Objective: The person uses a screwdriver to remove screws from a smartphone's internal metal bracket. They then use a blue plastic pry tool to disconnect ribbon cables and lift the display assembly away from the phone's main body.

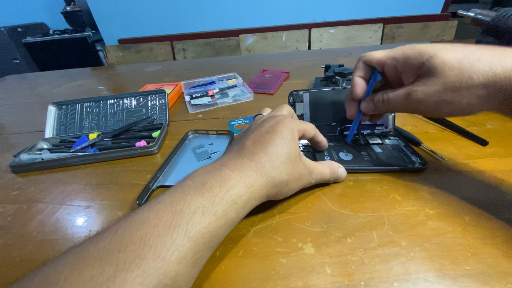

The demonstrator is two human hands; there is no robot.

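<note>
Phone (373, 154) with its back off lies flat on the wooden table (373, 234), right of centre, its insides facing up. Your left hand (277, 154) rests palm down on the phone's near left corner, fingers curled over the edge and thumb pressed along the near side, pinning it to the table without lifting it. Your right hand (421, 80) hovers over the far half, fingers pinched tight around a thin blue pry tool (361, 109) whose tip touches the parts inside. Just left of your left hand sits a grey phone case (184, 162), hollow side up. Further left is an open tool tray (90, 133) with small drivers. Beyond lie a clear plastic box (216, 92), an orange card (168, 89) and a pink card (268, 81). A black screwdriver (421, 141) lies just right of the phone.
</note>
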